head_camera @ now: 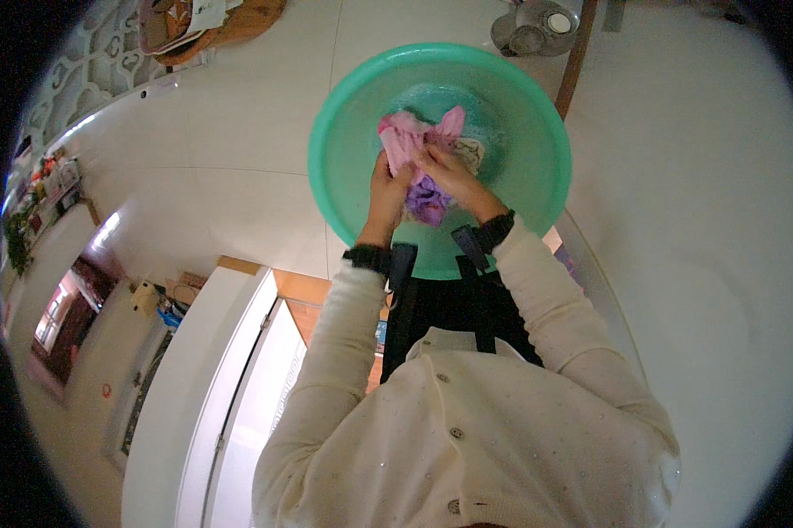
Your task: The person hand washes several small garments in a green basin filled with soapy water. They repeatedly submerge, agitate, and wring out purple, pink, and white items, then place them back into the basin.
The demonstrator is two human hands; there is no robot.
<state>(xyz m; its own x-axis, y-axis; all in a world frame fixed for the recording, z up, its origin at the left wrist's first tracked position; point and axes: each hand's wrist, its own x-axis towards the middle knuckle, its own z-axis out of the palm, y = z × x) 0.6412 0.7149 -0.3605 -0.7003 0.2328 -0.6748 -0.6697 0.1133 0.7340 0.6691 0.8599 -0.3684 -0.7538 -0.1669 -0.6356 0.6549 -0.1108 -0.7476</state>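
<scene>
Before me a large green plastic basin [343, 86] holds some water with suds. Over it, my left hand [390, 195] grips the lower left edge of a wet pink cloth [403, 135]. My right hand [452, 175] lies on the same cloth from the right, its fingers bent around a fold. Just below the hands hangs or lies a purple cloth [428, 203]; which of the two I cannot tell. A pale patterned piece of fabric [470, 153] shows beside my right hand. Dark bands circle both wrists, with black straps near them.
Beyond the basin, at the upper right, stand glass vessels [527, 39]. A round wooden piece with papers [248, 23] is at the upper left. An open white door [258, 396] stands at the lower left, and a pale wall [693, 198] runs along the right.
</scene>
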